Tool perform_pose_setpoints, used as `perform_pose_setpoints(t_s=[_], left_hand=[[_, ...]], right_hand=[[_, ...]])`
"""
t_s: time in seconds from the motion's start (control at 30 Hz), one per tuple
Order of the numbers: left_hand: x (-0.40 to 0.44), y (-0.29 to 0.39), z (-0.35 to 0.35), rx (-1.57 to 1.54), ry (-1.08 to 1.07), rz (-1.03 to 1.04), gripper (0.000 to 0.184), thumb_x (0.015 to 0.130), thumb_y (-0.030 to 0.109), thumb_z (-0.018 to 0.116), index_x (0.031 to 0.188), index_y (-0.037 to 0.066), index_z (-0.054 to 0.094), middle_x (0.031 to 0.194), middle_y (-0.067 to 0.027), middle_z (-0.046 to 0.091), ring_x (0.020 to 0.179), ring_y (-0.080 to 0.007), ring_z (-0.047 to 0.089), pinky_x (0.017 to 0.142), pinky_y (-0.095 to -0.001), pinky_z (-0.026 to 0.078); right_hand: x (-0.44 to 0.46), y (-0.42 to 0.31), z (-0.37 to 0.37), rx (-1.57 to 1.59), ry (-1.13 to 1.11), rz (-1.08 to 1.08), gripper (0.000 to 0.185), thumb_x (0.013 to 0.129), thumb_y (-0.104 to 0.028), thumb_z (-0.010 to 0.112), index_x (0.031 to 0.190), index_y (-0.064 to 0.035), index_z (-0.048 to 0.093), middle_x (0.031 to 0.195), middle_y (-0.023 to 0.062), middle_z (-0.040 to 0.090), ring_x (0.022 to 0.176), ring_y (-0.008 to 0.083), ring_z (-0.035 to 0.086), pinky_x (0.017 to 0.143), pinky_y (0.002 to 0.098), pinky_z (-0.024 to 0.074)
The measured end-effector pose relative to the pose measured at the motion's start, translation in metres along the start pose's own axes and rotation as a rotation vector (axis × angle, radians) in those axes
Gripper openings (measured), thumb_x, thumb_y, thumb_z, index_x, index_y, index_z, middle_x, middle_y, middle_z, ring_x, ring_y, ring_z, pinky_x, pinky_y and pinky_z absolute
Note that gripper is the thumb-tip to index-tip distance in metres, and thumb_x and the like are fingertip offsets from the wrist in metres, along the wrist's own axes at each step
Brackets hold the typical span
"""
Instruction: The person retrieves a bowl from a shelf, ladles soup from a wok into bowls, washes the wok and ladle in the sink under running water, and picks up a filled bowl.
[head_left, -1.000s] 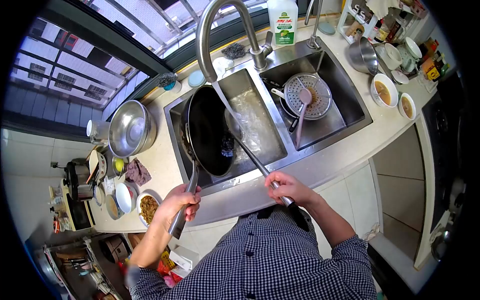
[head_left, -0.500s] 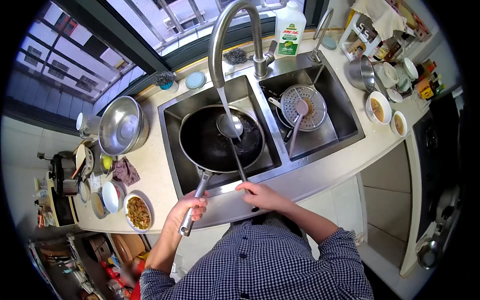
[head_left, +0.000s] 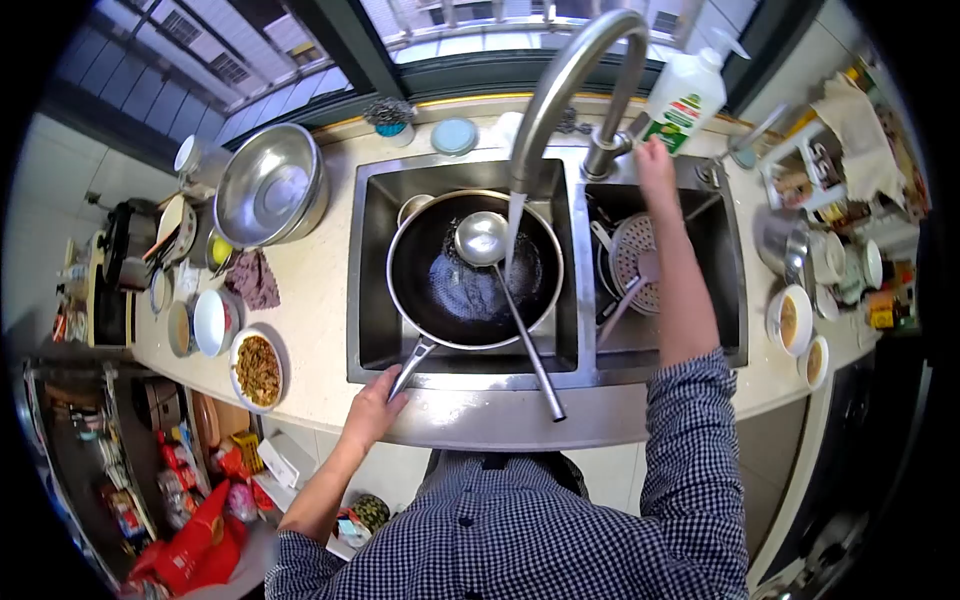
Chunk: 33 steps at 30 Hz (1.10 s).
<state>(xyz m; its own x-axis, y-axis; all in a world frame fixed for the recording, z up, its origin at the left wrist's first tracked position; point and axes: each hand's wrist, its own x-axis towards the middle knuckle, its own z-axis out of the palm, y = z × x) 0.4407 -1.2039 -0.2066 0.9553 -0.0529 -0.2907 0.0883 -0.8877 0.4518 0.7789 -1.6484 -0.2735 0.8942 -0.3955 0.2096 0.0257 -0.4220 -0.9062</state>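
Note:
A dark wok (head_left: 470,318) stands in the left sink basin with water in its bottom. My left hand (head_left: 373,408) is closed round the end of its metal handle (head_left: 414,363). A steel ladle (head_left: 481,238) lies in the wok, its long shaft resting across the rim and pointing toward me, with no hand on it. Water runs from the curved faucet (head_left: 540,100) into the wok. My right hand (head_left: 655,165) reaches past the right basin and is closed on the faucet lever (head_left: 638,124), fingers partly hidden.
The right basin holds a perforated strainer (head_left: 632,248) and a pinkish spoon (head_left: 630,290). Behind the faucet stands a white pump bottle (head_left: 688,98). On the left counter are steel bowls (head_left: 268,185), a purple cloth (head_left: 253,280) and a plate of food (head_left: 257,370). Bowls (head_left: 789,320) stand right.
My right hand has let go of the ladle and moved up and right to the faucet lever. The ladle now leans on the wok's rim. My view has shifted.

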Motion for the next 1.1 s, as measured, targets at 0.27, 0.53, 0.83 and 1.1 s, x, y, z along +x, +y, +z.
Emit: perform_pose_setpoints(t_s=[0.27,0.53,0.83,1.1], left_hand=[[0.027,0.1,0.035,-0.158,0.14,0.309,0.028,0.076,0.015,0.062,0.103,0.01,0.061,0.094,-0.0142,0.056,0.089,-0.0288,0.055,0.076,-0.0373,0.047],[0.095,0.162,0.096,-0.292,-0.205,0.065,0.033,0.077,0.036,0.059,0.091,0.006,0.061,0.078,-0.0153,0.059,0.072,-0.031,0.059,0.066,-0.0389,0.047],[0.091,0.169,0.104,-0.414,-0.198,0.012,0.044,0.076,0.041,0.06,0.108,0.012,0.053,0.075,-0.0132,0.062,0.072,-0.0317,0.062,0.065,-0.0405,0.048],[0.09,0.147,0.133,-0.754,-0.112,-0.151,0.015,0.07,0.013,0.061,0.083,0.007,0.061,0.066,-0.0047,0.058,0.061,-0.0148,0.057,0.056,-0.0285,0.046]], right_hand=[[0.037,0.012,0.024,-0.09,0.148,0.088,0.016,0.064,-0.016,0.065,0.073,-0.0041,0.059,0.06,0.0012,0.054,0.054,0.0116,0.051,0.052,0.0278,0.0404],[0.023,-0.018,0.008,-0.436,0.115,-0.092,0.015,0.066,-0.019,0.062,0.075,-0.0085,0.057,0.071,0.0073,0.06,0.07,0.0257,0.057,0.063,0.0383,0.0447],[-0.075,-0.038,-0.033,-0.634,-0.051,-0.402,0.018,0.088,-0.024,0.045,0.093,-0.0084,0.053,0.097,0.0139,0.058,0.077,0.0374,0.057,0.064,0.0458,0.0447],[-0.227,0.047,-0.06,-0.895,-0.672,0.342,0.019,0.076,-0.023,0.055,0.078,-0.0047,0.062,0.064,0.0181,0.06,0.059,0.033,0.061,0.056,0.0437,0.0494]])
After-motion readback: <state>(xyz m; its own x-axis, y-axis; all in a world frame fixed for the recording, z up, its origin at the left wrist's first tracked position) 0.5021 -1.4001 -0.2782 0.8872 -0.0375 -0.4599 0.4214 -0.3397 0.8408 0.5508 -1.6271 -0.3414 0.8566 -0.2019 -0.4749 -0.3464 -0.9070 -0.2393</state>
